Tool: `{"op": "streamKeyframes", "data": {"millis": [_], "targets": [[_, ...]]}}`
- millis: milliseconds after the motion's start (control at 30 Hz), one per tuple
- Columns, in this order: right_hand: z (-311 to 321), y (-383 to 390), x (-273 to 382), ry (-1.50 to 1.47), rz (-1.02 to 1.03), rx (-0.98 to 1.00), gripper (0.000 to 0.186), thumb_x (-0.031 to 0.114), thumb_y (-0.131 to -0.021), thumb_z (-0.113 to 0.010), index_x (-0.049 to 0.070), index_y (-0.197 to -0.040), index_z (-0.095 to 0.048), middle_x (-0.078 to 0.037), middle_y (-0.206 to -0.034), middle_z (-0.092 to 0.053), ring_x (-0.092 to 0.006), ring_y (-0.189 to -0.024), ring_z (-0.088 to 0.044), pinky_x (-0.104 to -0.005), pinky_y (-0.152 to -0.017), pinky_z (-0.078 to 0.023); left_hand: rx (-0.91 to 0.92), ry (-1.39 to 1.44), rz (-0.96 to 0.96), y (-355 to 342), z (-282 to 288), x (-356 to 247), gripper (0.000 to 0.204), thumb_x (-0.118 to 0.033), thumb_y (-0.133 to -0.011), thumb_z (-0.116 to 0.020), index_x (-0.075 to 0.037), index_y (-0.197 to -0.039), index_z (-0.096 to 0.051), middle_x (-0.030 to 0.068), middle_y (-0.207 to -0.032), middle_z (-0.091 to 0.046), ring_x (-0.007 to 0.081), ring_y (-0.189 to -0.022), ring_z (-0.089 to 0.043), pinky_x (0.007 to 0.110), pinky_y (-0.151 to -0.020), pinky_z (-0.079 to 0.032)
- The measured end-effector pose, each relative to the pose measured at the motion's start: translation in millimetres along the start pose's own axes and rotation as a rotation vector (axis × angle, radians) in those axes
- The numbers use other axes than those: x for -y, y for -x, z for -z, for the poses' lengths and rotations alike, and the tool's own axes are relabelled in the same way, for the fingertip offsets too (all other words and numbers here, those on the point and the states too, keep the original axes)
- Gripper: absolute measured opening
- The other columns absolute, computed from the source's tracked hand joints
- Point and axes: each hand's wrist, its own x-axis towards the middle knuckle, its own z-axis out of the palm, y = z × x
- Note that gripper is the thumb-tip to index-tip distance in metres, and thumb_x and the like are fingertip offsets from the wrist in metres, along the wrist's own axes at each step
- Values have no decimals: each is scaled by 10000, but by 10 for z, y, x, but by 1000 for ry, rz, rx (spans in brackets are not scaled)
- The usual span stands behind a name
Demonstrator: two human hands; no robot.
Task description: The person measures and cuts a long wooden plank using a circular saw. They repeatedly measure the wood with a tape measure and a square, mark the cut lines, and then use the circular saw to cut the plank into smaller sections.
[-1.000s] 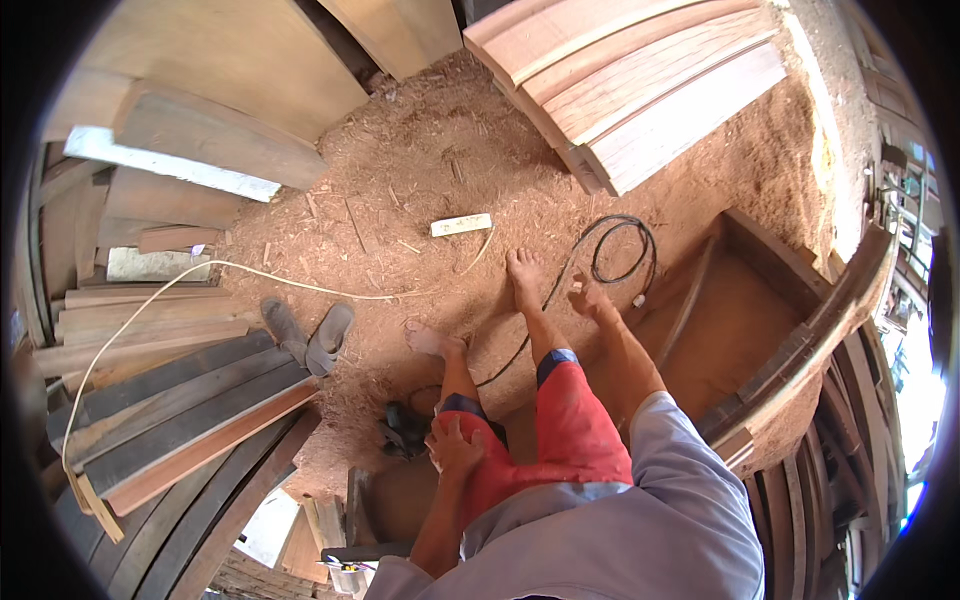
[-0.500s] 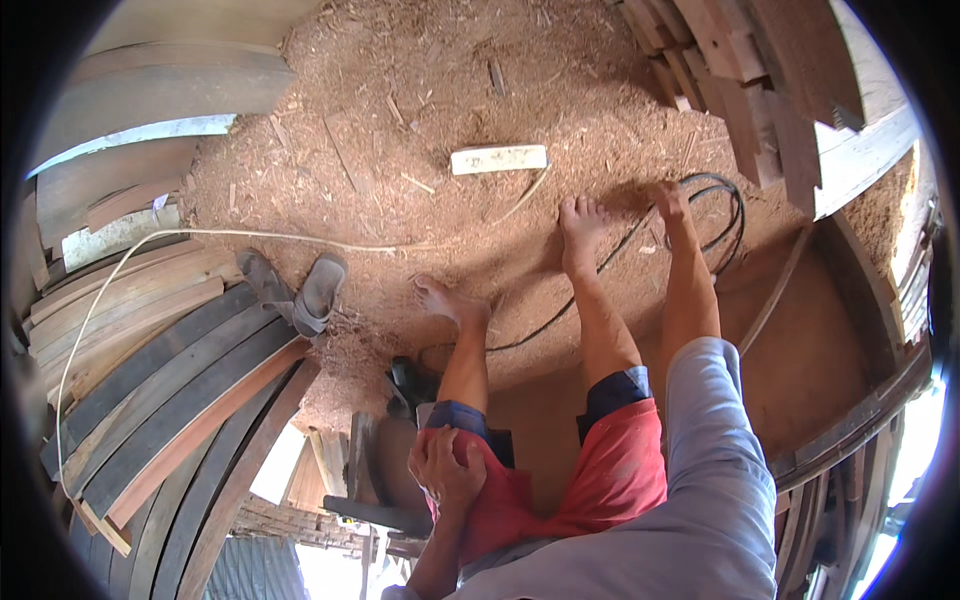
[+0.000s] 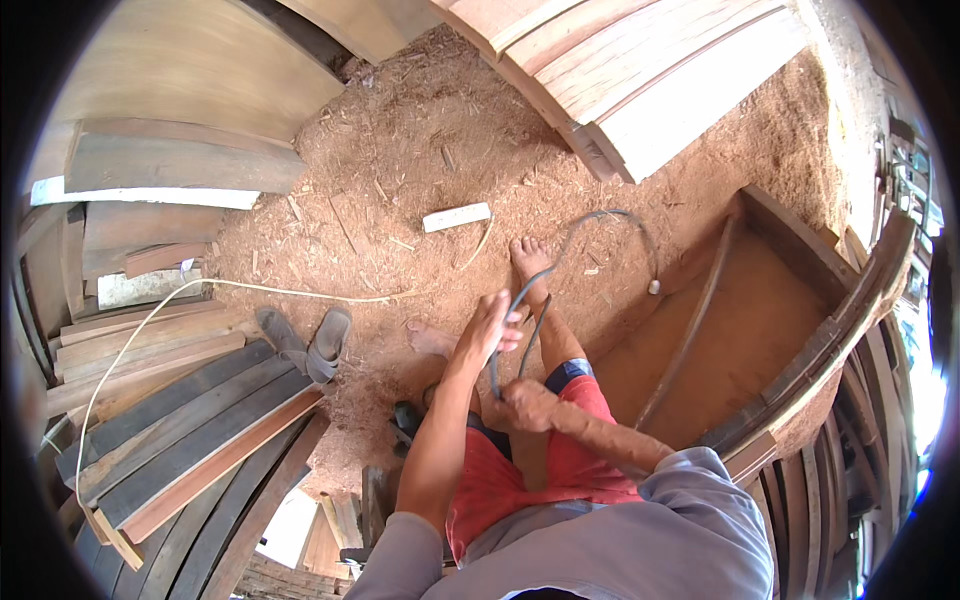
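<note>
A dark cable [image 3: 578, 226] arcs over the sawdust floor from a pale plug-like end [image 3: 655, 287] back toward my lap. My right hand [image 3: 530, 405] is closed around it above my red shorts [image 3: 490, 470], and another strand rises from that hand. Just beyond and to the left, my left hand [image 3: 487, 328] is raised with its fingers apart. The cable passes along its palm side, and I see no firm grip there. Near my left foot, a dark tool-like object [image 3: 405, 418] is partly hidden behind my left arm.
A white power strip [image 3: 456, 217] lies on the sawdust ahead. Sandals [image 3: 325, 345] sit at left beside stacked boards [image 3: 200, 430] and a pale cord [image 3: 300, 293]. Planks [image 3: 640, 80] are piled at far right. A curved wooden frame [image 3: 800, 245] stands to my right.
My right hand has come back from the floor to my lap with the cable, pulling its coil open. My left hand has left my thigh and moved forward beside the cable.
</note>
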Motion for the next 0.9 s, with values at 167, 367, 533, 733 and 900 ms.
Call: {"op": "streamKeyframes", "data": {"millis": [167, 367, 533, 733, 900], "targets": [[-344, 48, -734, -928, 270, -119, 394, 164, -930, -641, -19, -1278, -649, -195, -1320, -669, -298, -1315, -574, -398, -1089, -450, 71, -460, -396, 87, -287, -126, 522, -402, -1098, -432, -27, -1461, -464, 107, -934, -723, 182, -746, -697, 320, -740, -565], [1172, 222, -394, -2139, 324, -339, 744, 648, -999, -488, -16, -1323, -571, -231, -1266, -672, -373, -1114, -685, -510, -976, -545, 397, -563, -407, 1014, -24, 563, 309, -253, -1081, -455, -81, -1288, -607, 81, -783, -695, 205, -763, -704, 373, -711, -528], [2110, 233, -1387, -2039, -61, -920, 219, 254, -1038, -573, 81, -903, -580, 23, -692, -582, -78, -520, -486, -268, -520, -447, 131, -817, -438, 1355, 698, 1507, 119, -174, -1005, -587, -68, -1046, -623, 174, -889, -685, 383, -849, -680, 487, -750, -518], [2321, 868, -2501, -1808, -99, -1159, 199, 248, -1056, -542, 116, -914, -587, 14, -723, -562, -96, -545, -488, -250, -503, -440, -231, -871, -441, 1328, 2054, 2044, 164, -171, -958, -590, -65, -1057, -667, 184, -1035, -690, 391, -983, -665, 497, -877, -514], [2740, 1313, -2342, -1753, 113, -1276, 153, 248, -1042, -574, 132, -943, -583, 13, -789, -588, -144, -653, -534, -328, -625, -484, -73, -1320, -149, 927, 1898, 1747, 265, -223, -959, -588, -120, -1183, -685, 146, -1155, -685, 345, -1197, -592, 471, -1035, -440]]}}
